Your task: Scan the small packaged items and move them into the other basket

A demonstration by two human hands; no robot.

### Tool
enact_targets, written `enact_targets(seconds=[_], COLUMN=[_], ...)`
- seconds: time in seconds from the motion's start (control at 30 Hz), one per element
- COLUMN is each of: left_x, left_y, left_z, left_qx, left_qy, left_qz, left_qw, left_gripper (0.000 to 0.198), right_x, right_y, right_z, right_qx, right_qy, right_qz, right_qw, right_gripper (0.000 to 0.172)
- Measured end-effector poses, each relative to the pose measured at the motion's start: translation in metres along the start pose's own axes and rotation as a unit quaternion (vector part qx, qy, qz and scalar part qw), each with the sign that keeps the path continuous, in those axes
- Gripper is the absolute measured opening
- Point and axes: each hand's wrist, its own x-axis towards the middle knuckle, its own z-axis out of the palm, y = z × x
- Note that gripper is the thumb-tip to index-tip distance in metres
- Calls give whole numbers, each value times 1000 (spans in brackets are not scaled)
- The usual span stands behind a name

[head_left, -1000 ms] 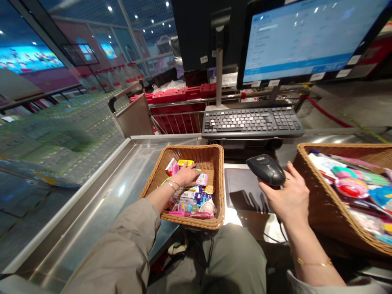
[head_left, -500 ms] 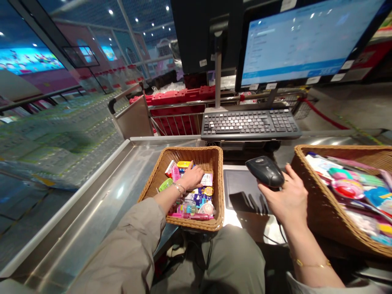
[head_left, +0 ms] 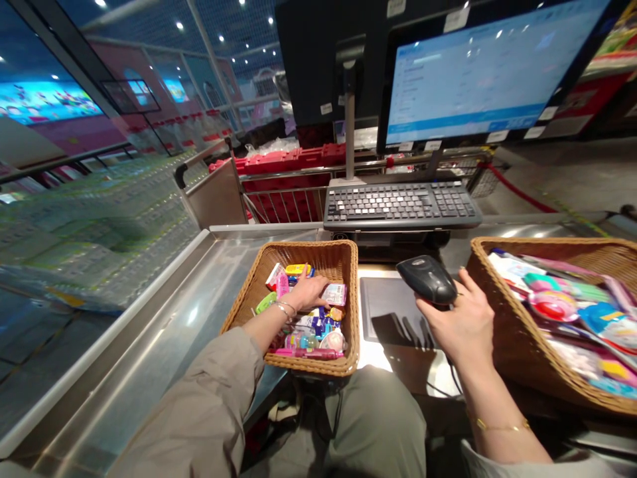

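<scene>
our left hand (head_left: 311, 293) rests spread and empty-looking in the wicker basket (head_left: 311, 244), a pink card packet (head_left: 334, 294) just right of its fingertips; right of that basket, our right hand (head_left: 455, 325) curls round a black barcode scanner (head_left: 426, 279), long axis slanting toward the basket.

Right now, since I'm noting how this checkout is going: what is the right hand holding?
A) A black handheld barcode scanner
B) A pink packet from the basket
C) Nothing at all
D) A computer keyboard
A. The right hand has its fingers curled around the black handheld barcode scanner, lifting it over the counter.
</scene>
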Motion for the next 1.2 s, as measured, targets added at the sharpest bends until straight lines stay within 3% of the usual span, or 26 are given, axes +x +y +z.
enact_targets(seconds=[0.13,0.5,0.73,0.9,1.07,1.2], left_x=[2,-8,-11,-10,-5,4], left_y=[2,-5,1,16,41,62], left_z=[-8,-51,-70,-80,-89,-91], left_qx=[-35,47,56,79,85,92], left_qy=[44,127,235,293,338,376], left_qz=[11,-23,-32,-30,4,35], left_qw=[998,990,970,952,937,922], left_gripper=[68,67,64,66,67,72], right_x=[0,3,3,4,3,3], right_y=[2,-5,-5,-5,-2,1], right_z=[1,-3,-9,-14,-16,-17], right_qx=[5,6,26,30,19,22], right_qy=[-1,-7,-1,19,28,45], right_qz=[1,6,1,-8,-17,-51], right_qw=[1000,1000,1000,999,999,997], right_gripper=[40,41,38,43,50,47])
